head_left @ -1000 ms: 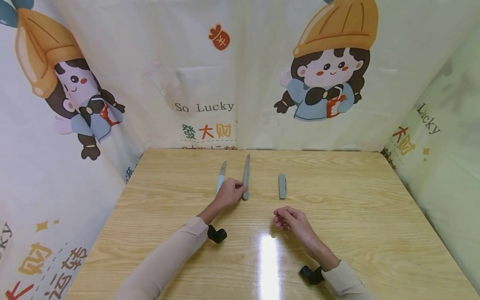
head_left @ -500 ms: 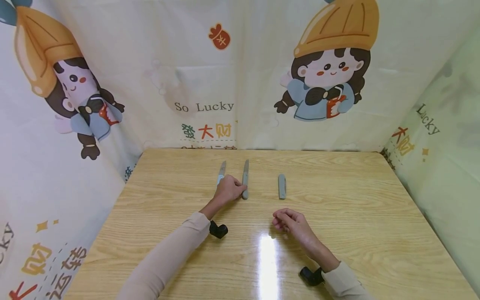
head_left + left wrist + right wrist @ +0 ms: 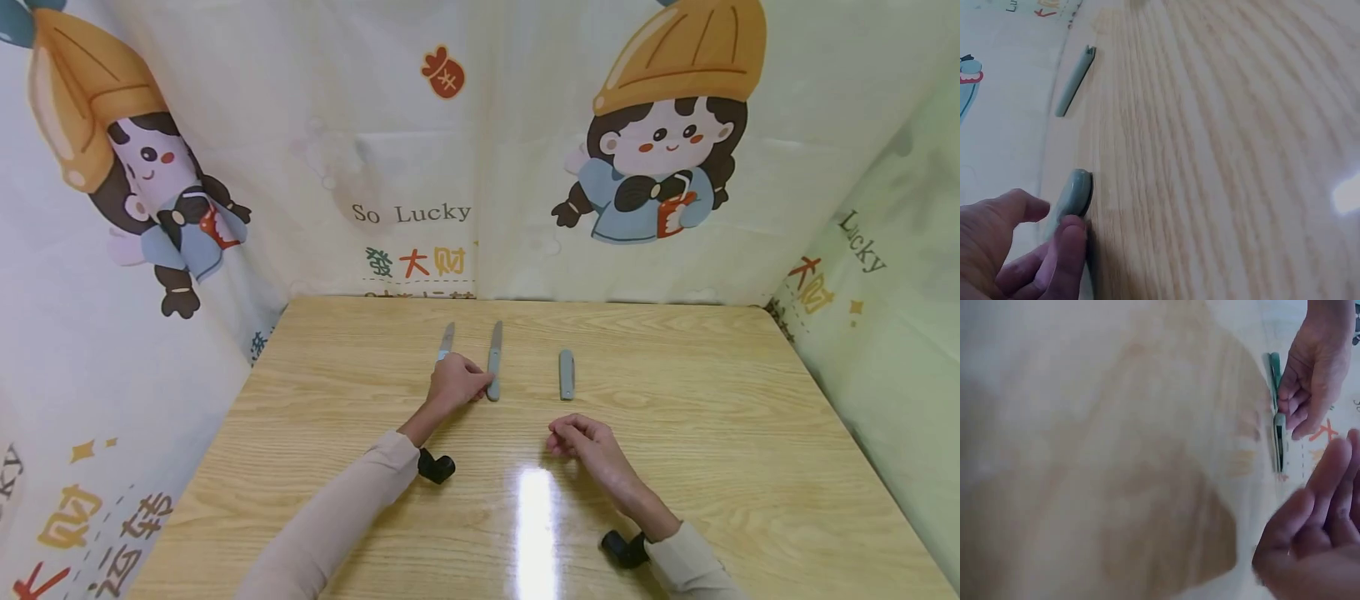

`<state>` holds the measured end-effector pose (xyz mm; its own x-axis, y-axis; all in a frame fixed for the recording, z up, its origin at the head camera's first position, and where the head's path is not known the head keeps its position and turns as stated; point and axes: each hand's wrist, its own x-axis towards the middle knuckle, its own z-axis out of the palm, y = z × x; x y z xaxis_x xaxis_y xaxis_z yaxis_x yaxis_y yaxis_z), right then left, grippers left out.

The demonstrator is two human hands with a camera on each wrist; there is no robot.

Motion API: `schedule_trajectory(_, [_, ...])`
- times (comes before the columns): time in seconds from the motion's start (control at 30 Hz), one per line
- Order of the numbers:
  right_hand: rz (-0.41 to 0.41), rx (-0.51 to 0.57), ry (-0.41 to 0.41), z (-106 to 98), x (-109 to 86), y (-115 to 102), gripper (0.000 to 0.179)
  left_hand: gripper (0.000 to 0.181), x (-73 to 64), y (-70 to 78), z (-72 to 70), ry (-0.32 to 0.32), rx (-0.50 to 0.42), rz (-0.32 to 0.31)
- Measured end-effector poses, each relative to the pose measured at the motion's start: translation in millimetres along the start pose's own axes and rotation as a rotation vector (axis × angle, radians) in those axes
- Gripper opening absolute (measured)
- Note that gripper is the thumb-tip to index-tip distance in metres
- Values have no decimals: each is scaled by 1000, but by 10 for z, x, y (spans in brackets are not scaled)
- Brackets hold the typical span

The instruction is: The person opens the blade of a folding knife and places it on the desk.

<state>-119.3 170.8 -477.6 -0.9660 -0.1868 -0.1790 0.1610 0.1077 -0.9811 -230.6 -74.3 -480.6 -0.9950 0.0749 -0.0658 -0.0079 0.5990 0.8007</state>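
My left hand (image 3: 456, 382) is at the handle end of an unfolded pocket knife (image 3: 494, 360) with a grey-green handle, lying on the table, blade pointing away. The left wrist view shows a fingertip against the handle (image 3: 1077, 190) and the thumb (image 3: 1032, 206) standing off from it. Behind that hand lies another unfolded knife (image 3: 447, 336), its light blue handle mostly hidden. A folded grey-green pocket knife (image 3: 567, 375) lies to the right. Nearer the body, my right hand (image 3: 588, 444) hovers with loosely bent fingers and nothing in them.
The wood-grain table (image 3: 712, 433) meets a printed cloth backdrop (image 3: 517, 167) at the back and both sides. Black wrist cameras (image 3: 437, 467) sit below each wrist. A bright light reflection (image 3: 537, 525) lies across the front middle of the table.
The middle knife has come down slightly toward me at my left hand and lies on the table. My right hand stays almost still.
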Motion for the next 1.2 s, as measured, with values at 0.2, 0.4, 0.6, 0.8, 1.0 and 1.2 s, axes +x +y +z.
schedule_trajectory(0.2, [-116, -186, 76, -78, 72, -63, 27, 15, -79, 7, -18, 70, -57, 106])
schedule_trajectory(0.4, [-339, -613, 32, -292, 278, -125, 32, 15, -246, 132, 10, 140, -30, 217])
schedule_trajectory(0.6, [-356, -827, -96, -524, 608, -144, 78, 16, -451, 242, 74, 130, 19, 250])
schedule_trajectory(0.8, [-284, -843, -197, -601, 822, -110, 105, 10, -596, 293, 121, 121, 86, 318])
schedule_trajectory(1.0, [-240, -856, -233, -594, 910, -88, 111, 22, -674, 294, 139, 98, 136, 345])
schedule_trajectory(1.2, [-240, -892, -232, -584, 923, -121, 108, 23, -712, 296, 124, 70, 145, 351])
